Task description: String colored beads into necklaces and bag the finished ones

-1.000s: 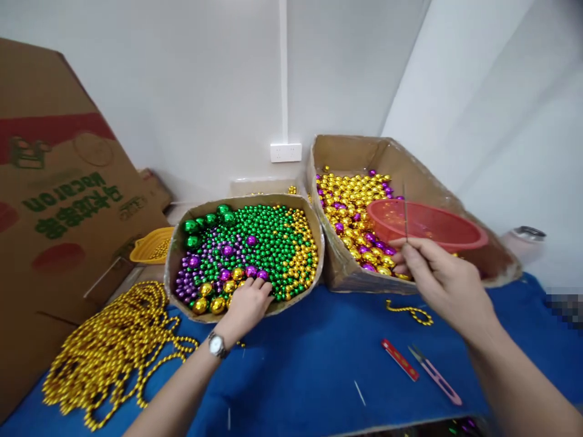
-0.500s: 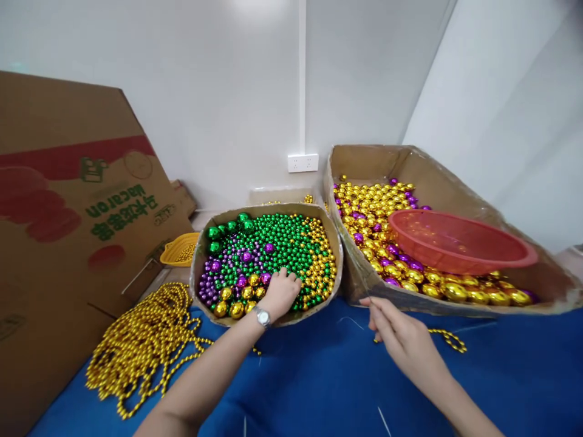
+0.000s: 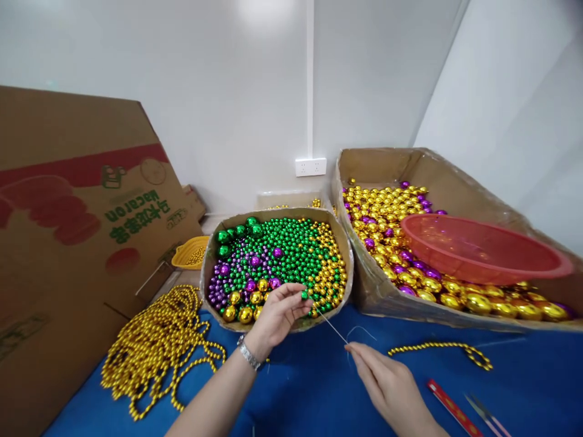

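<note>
My left hand (image 3: 279,314) is lifted just above the front rim of a cardboard box (image 3: 276,326) full of green, purple and gold beads. Its thumb and forefinger pinch a small green bead (image 3: 303,295). My right hand (image 3: 387,382) is over the blue cloth (image 3: 310,388) and pinches a thin needle (image 3: 331,325) whose tip reaches up to that bead. A fine thread (image 3: 359,331) loops behind the needle. A short string of gold beads (image 3: 439,347) lies on the cloth to the right of my right hand.
A larger cardboard box (image 3: 410,303) of gold and purple balls holds a red plastic basin (image 3: 483,249). A heap of gold bead strings (image 3: 155,346) lies at left beside a big printed carton (image 3: 68,243). A red tool (image 3: 453,408) and snips (image 3: 485,416) lie at lower right.
My left hand rose out of the beads with a green bead pinched. My right hand came down from the basin to the cloth and aimed the needle at the bead.
</note>
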Tool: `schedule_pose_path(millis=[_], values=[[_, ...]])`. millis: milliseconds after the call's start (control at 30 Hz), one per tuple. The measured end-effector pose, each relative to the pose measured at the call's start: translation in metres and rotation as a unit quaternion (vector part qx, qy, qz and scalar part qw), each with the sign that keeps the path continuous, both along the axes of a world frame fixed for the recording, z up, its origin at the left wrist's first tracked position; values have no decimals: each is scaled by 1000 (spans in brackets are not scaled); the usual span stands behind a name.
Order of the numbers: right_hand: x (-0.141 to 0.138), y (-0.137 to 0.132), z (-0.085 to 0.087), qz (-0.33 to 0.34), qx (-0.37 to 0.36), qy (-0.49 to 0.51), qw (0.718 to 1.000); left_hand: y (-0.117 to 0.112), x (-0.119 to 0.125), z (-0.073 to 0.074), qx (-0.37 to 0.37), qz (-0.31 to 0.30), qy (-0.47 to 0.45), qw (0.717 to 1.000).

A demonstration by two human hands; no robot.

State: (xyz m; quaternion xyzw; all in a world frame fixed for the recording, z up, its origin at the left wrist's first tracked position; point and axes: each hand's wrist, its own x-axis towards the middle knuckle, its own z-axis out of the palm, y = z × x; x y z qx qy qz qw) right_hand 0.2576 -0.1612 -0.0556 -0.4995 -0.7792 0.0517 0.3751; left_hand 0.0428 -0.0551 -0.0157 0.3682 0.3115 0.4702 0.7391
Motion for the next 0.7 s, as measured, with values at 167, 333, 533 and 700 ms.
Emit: schedule_pose_path(millis=[167,333,533,700], values=[[-4,1,-3,5,15,-32,999,-9,-2,-2,-57,8,-56,997],[-6,-1,-5,-5,37,-57,998,-14,-3,-4,-70,44,-56,995],[-8,-2,-7,-14,35,-74,997,-21,2,-7,-37,67,-31,997],[-10,-2,-9,-18,62,-89,994,-30,6,-9,90,80,118,986]])
